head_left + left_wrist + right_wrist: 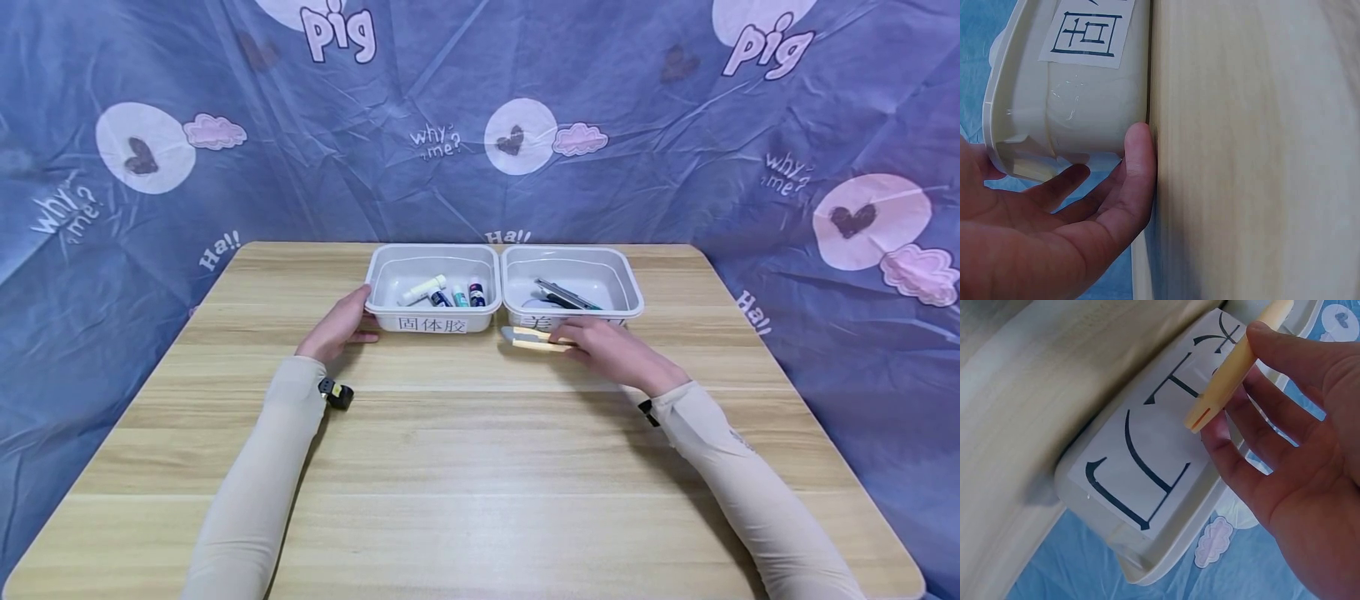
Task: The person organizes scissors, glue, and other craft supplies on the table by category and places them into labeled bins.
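Note:
My right hand (611,346) pinches a yellow utility knife (534,339) between thumb and fingers, just in front of the right white bin (636,304). In the right wrist view the yellow knife body (1222,384) crosses the bin's paper label (1166,450). My left hand (341,325) is at the left end of the other white bin (390,321), with fingers lightly bent against its side, as the left wrist view also shows. Several glue sticks (423,290) lie inside that left bin. Dark utility knives (566,294) lie in the right bin.
Both bins stand side by side near the back edge of the wooden table (480,467), labels facing me. Behind the table hangs a blue printed cloth (420,192), which also runs down both sides. A small black device (339,395) is strapped at my left wrist.

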### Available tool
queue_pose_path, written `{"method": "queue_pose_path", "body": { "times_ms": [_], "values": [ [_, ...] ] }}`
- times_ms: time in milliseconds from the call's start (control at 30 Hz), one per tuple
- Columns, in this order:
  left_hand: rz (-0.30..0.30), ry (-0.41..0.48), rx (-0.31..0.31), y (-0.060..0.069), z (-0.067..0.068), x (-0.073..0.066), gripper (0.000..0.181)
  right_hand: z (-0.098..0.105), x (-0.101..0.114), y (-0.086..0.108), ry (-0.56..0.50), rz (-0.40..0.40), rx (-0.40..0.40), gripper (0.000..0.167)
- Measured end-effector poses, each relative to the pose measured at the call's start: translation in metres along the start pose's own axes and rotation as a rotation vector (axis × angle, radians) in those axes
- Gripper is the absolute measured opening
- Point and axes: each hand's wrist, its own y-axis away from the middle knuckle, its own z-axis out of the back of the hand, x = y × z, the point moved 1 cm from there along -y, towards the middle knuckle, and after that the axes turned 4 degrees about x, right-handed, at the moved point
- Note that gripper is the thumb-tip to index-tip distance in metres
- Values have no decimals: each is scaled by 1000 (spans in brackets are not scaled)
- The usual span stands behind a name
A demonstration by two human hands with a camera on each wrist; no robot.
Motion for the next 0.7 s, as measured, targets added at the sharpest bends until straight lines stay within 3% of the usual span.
{"method": "queue_pose_path", "body": {
  "times_ms": [300,700],
  "values": [
    [0,-4,-11,-1,1,1,69,8,2,0,-13,-24,16,28],
    [1,-5,-13,-2,0,2,69,15,2,2,0,-2,-52,28]
  ]
}}
